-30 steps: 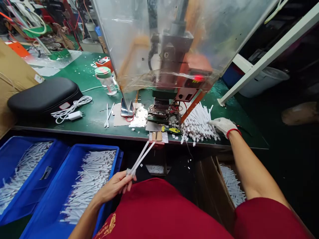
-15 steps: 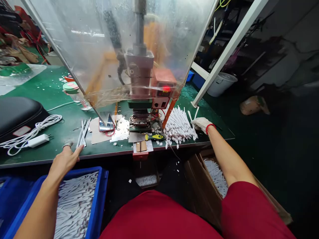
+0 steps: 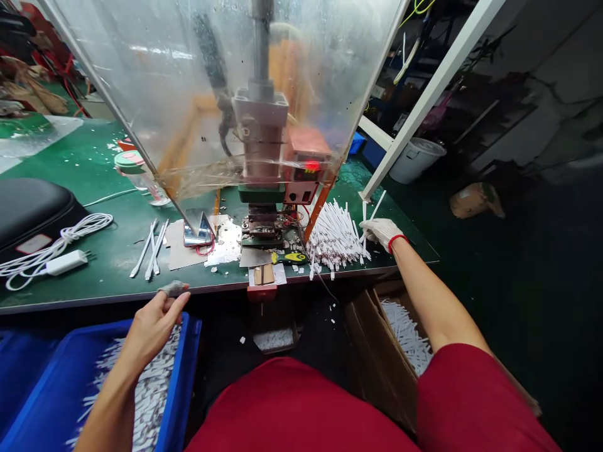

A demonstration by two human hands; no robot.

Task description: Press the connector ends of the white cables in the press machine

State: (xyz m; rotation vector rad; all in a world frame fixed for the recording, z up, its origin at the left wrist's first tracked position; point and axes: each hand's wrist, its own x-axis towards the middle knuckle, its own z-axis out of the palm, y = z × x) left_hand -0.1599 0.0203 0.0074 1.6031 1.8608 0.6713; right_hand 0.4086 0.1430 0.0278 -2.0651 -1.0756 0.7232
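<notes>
My left hand [image 3: 157,320] hovers at the table's front edge, over the blue crate, its fingers stretched out with nothing visible in them. A grey covering wraps one fingertip. Behind it, a few thin white strips [image 3: 155,248] with flattened ends lie on the green table. My right hand [image 3: 379,232], in a pale glove with a red cuff, is closed at the right side of a large pile of white strips [image 3: 334,235]. Two white strips [image 3: 379,204] stick up from its fingers; their lower ends are partly hidden by the glove.
A press [image 3: 261,144] stands mid-table behind a clear plastic shield [image 3: 164,81]. Before it lie a yellow-black screwdriver [image 3: 289,258] and a phone [image 3: 198,232]. A blue crate [image 3: 191,351] and a cardboard box [image 3: 372,339], both holding strips, stand below. A white charger [image 3: 66,262] lies left.
My left hand has moved right and toward me, off the strips on the table, which now lie spread apart. My right hand stays by the pile, with the strips in it fanned wider.
</notes>
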